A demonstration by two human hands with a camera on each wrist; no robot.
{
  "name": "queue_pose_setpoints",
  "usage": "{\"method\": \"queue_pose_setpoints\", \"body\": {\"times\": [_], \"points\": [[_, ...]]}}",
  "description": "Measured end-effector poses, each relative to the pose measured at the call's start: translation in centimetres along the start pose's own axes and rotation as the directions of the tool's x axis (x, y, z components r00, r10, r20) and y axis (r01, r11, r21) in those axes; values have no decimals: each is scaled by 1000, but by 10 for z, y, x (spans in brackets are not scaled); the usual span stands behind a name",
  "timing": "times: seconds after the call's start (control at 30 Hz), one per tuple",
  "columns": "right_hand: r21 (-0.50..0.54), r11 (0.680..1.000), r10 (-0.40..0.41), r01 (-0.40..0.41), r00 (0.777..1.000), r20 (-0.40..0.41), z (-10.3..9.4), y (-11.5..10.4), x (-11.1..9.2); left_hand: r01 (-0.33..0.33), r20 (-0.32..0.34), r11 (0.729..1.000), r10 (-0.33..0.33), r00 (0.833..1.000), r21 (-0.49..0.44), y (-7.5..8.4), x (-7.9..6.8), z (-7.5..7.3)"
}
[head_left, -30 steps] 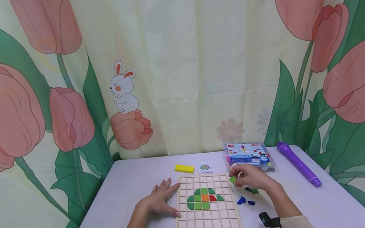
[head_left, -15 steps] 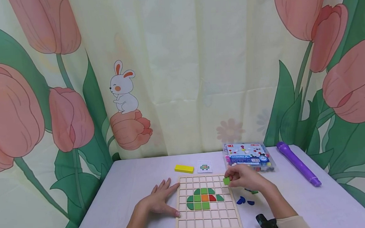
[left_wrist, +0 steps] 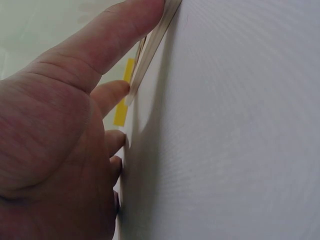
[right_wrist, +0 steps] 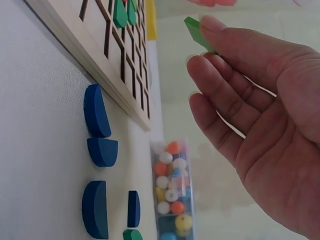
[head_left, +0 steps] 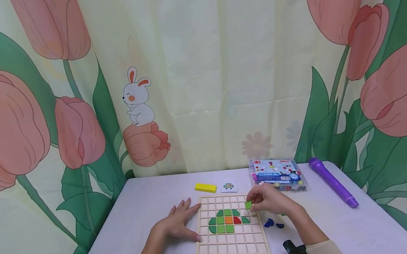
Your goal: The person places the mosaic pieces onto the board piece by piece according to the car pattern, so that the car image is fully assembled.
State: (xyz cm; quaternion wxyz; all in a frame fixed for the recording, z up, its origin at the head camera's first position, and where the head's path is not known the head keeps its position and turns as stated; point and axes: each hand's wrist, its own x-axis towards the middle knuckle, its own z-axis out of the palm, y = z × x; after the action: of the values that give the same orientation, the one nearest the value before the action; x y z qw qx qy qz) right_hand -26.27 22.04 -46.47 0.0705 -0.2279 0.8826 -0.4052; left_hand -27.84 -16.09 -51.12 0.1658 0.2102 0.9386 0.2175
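My right hand [head_left: 270, 199] pinches a light green square tile [head_left: 248, 205] between thumb and fingertips, above the right side of the wooden grid board [head_left: 233, 251]. In the right wrist view the tile [right_wrist: 196, 33] is up off the board. Green, orange and red pieces [head_left: 228, 220] fill several cells in the board's middle. My left hand [head_left: 176, 222] lies spread at the board's left edge, thumb and index fingertip touching the frame. The left wrist view shows that thumb [left_wrist: 120, 37] against the wooden rim.
Blue half-round pieces [right_wrist: 95, 111] and a green one [right_wrist: 133, 234] lie right of the board. Behind it are a yellow block [head_left: 205, 188], a small pattern card [head_left: 228, 186] and a clear box of beads [head_left: 278, 175]. A purple microphone-like stick [head_left: 333, 183] lies far right.
My right hand has carried the green tile leftward from beside the board to over its upper right cells. The left hand has stayed in place.
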Motion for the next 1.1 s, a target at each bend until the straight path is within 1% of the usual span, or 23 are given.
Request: {"method": "queue_pose_setpoints", "body": {"times": [0.17, 0.43, 0.7, 0.97, 1.1], "points": [[7, 1000, -19, 19, 1000, 19, 5, -1, 1, 8, 5, 1000, -8, 1000, 0, 1, 0, 0], [30, 1000, 1, -3, 997, 76, 15, -5, 5, 5, 0, 1000, -5, 1000, 12, 0, 0, 1], [23, 1000, -19, 17, 993, 121, 24, -10, 8, 7, -1, 1000, -7, 1000, 3, 0, 1, 1], [34, 999, 21, -28, 981, 192, 34, -13, 8, 11, 4, 1000, -11, 1000, 3, 0, 1, 0], [18, 1000, 19, -23, 977, 212, 38, -14, 8, 10, 4, 1000, -10, 1000, -2, 0, 1, 0]]}}
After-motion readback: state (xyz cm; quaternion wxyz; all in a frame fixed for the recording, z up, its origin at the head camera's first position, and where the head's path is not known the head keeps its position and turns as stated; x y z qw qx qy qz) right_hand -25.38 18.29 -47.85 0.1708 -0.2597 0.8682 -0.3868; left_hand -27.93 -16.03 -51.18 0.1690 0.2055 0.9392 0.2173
